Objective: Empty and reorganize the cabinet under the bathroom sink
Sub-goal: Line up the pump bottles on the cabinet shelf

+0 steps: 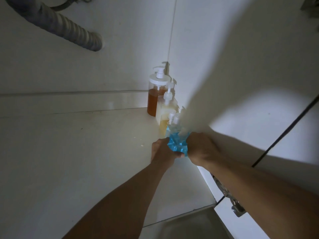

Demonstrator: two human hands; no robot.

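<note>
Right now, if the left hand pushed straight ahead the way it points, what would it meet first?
The left hand already grips the blue bottle; straight beyond it stands the pale yellow pump bottle, probably first, though depth is unclear.

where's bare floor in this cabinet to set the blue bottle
Cabinet floor is bare left of the bottle row, up to the back wall below the drain hose. Crowded along the right wall: amber bottle, cream bottle, blue bottle.

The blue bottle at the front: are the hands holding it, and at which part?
Yes. Both hands hold the blue bottle at its lower body: left hand, right hand.
</note>
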